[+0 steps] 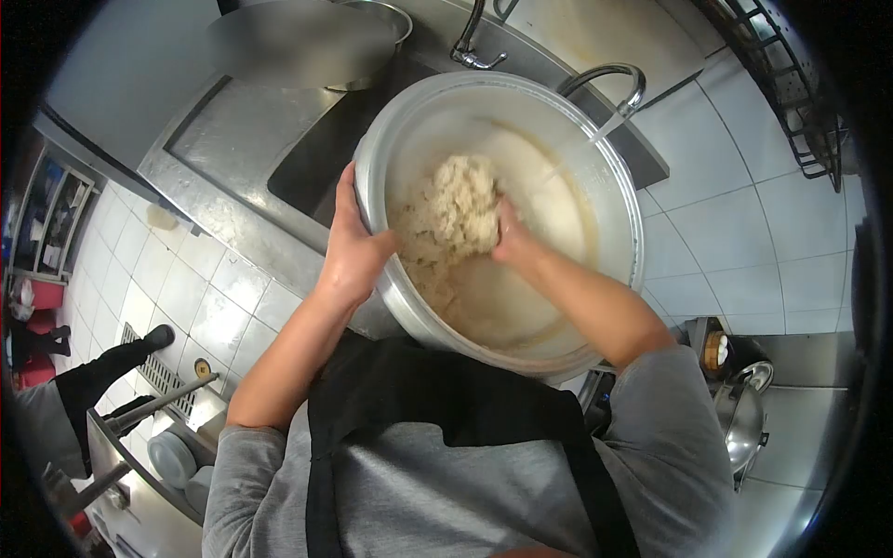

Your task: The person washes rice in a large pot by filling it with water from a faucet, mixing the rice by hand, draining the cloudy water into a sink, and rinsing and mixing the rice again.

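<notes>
A pale, clumpy mass [462,205], perhaps wet grain, sat in the left half of a large metal pot [374,186], heaped above cloudy water [558,214]. My right hand [507,231] reached in from the near right and pressed against the mass's right side; its fingers were hidden, so I couldn't tell how tightly they were closed. My left hand [358,237] was clamped on the pot's left rim, thumb over the top. The two hands were apart, with the mass between them.

I judged the step in hand to be working the mass through the water by hand. The next move, I felt, called for a steady left grip and a scooping right hand, keeping the lumps inside the rim.

At the far right, a running tap [636,88] arched over the pot's edge and its stream fell inside. A second tap [476,58] stood beyond the far rim. My best open room was over the water, right of the mass. A dark sink [312,163] and steel tabletop [246,126] lay left, a tiled wall [716,219] right, and a black apron [446,377] close against the near side.
</notes>
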`<action>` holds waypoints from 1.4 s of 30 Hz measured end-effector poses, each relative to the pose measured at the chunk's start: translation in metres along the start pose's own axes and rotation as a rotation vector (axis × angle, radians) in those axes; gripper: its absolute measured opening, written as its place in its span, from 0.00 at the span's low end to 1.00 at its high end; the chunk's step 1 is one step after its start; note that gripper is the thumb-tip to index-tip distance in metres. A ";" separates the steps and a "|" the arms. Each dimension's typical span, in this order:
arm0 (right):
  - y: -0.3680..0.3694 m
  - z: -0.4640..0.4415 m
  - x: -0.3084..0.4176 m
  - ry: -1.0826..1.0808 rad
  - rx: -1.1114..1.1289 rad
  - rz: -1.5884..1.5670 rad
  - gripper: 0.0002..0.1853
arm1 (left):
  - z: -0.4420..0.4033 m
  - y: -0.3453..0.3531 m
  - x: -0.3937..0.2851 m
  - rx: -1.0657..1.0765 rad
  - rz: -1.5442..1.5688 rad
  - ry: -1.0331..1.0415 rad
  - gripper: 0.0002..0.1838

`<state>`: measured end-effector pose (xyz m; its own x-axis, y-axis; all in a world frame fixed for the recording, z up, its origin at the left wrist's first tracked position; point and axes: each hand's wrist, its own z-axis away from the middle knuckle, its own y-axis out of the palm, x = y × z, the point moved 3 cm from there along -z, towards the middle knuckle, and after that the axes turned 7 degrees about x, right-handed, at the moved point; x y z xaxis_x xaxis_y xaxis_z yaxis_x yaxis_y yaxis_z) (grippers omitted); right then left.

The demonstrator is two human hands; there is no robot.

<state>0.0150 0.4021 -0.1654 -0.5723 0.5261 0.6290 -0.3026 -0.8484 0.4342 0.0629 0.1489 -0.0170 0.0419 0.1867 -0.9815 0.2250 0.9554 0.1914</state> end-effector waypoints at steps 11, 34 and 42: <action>0.103 -0.052 0.106 -0.312 -0.177 2.051 0.23 | 0.001 -0.005 0.000 0.070 -0.032 0.041 0.49; 0.088 0.049 -0.060 0.261 0.659 2.656 0.18 | -0.049 -0.020 0.006 0.067 0.064 -0.085 0.38; 0.021 -0.074 0.048 -0.042 0.065 2.502 0.22 | -0.045 -0.020 0.003 0.077 0.047 -0.063 0.40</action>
<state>-0.0751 0.4054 -0.1733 0.3220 -0.9233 -0.2092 0.5731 0.3660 -0.7332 0.0147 0.1410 -0.0238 0.1144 0.2135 -0.9702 0.2955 0.9251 0.2384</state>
